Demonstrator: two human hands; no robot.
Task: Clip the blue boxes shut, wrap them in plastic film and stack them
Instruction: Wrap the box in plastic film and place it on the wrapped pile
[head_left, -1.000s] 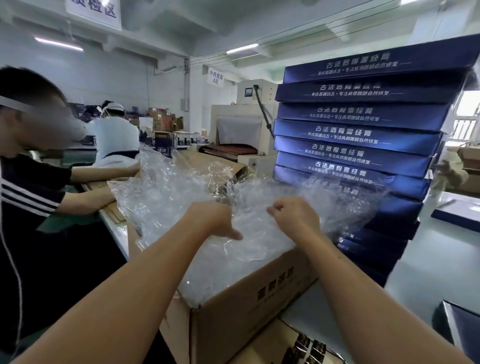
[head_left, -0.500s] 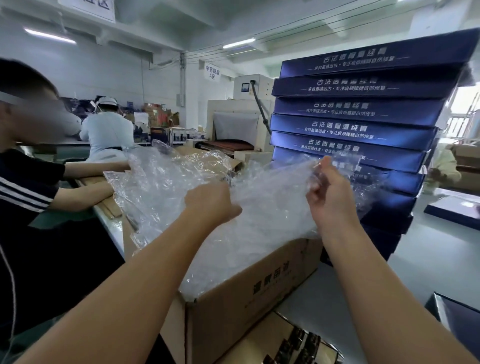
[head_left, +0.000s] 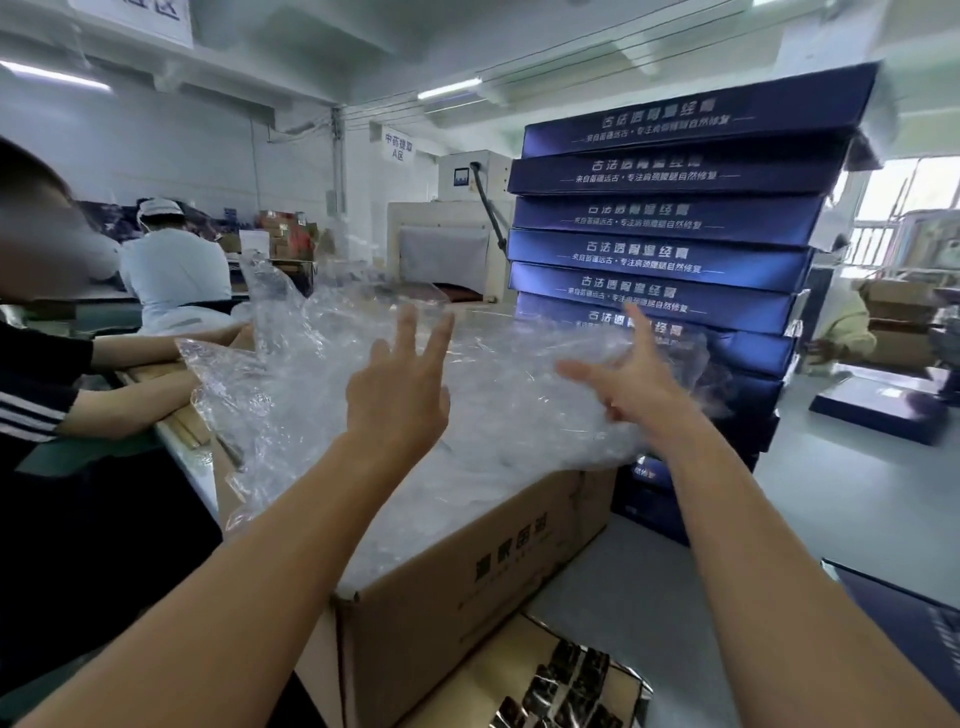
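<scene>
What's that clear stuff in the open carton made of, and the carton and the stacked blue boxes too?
Clear stuff: thin plastic film, glossy and crinkled, see-through. Carton: brown corrugated cardboard, matte, with a raw cut rim. Blue boxes: probably printed paperboard with a satin sheen; several look wrapped in film already, with loose clear corners.

Plastic film (head_left: 467, 405) fills the cardboard box (head_left: 467, 587) at frame centre. The stack of boxes (head_left: 660, 260) rises behind it, upper right.
</scene>
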